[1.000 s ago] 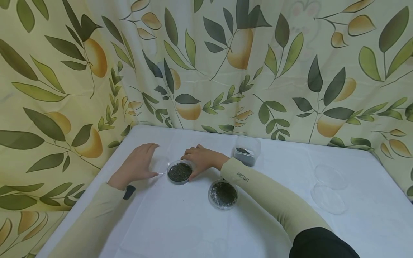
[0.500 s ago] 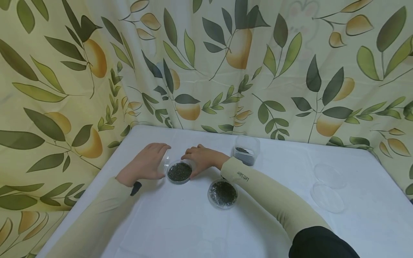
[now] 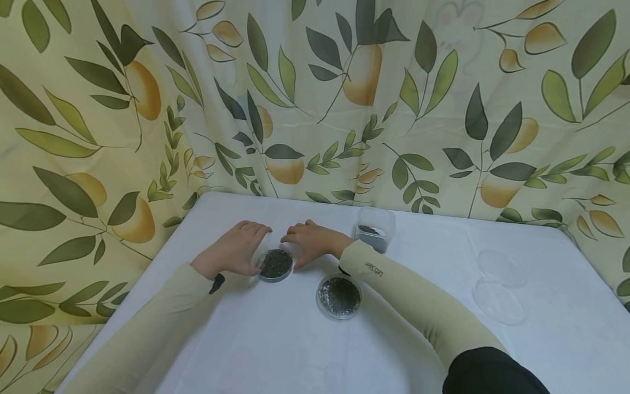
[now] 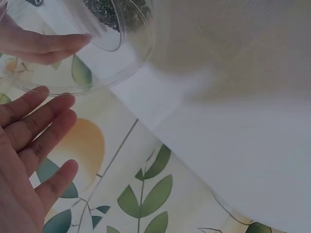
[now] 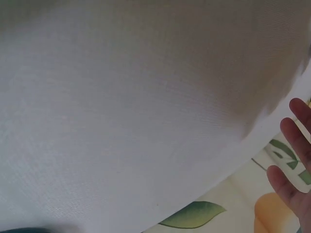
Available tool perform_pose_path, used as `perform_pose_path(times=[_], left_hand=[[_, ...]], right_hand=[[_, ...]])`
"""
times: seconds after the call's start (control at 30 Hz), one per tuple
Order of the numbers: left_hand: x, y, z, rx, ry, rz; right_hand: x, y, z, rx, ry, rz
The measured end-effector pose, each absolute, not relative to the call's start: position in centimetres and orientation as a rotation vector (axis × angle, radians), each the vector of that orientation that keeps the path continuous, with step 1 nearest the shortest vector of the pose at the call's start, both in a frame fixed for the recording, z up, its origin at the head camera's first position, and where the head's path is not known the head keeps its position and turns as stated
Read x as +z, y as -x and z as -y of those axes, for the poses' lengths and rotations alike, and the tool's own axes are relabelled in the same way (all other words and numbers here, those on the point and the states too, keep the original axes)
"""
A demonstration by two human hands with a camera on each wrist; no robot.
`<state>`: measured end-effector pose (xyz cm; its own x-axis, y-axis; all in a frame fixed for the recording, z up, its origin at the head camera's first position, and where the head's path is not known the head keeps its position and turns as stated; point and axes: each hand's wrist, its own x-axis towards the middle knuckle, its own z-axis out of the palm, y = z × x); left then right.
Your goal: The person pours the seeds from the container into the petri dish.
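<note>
My left hand (image 3: 235,249) holds a clear petri dish lid (image 4: 129,73) by its edge, thumb and fingers spread across it. In the left wrist view its fingertips lie right at the lid's rim. The lid overlaps the left side of a petri dish (image 3: 276,265) filled with dark, flaky bits. From the right, my right hand (image 3: 315,243) grips that dish, thumb at the near side and fingers at the far side. Its thumb is out of the right wrist view, where several fingers (image 5: 294,138) show loosely bent.
A second filled petri dish (image 3: 339,296) stands uncovered just below my right forearm. Behind the right wrist is a clear square tub (image 3: 375,230) with dark contents. Two clear round lids (image 3: 498,301) lie at the right on the white tabletop (image 3: 394,350). A patterned curtain (image 3: 315,98) hangs behind.
My left hand has moved to the right with the lid, from beside the dish to over its left edge. The right hand stays at the dish.
</note>
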<state>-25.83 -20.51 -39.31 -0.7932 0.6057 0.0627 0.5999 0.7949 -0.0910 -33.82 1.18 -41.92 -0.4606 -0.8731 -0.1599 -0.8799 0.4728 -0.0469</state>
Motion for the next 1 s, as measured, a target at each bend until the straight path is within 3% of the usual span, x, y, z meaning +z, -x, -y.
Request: perform_pose_path(times=[1.0], left_hand=[[-40.4, 27.9, 16.9, 0.186, 1.171, 2.964]], right_hand=[[-39.2, 32.3, -5.1, 0.015, 1.323, -2.635]])
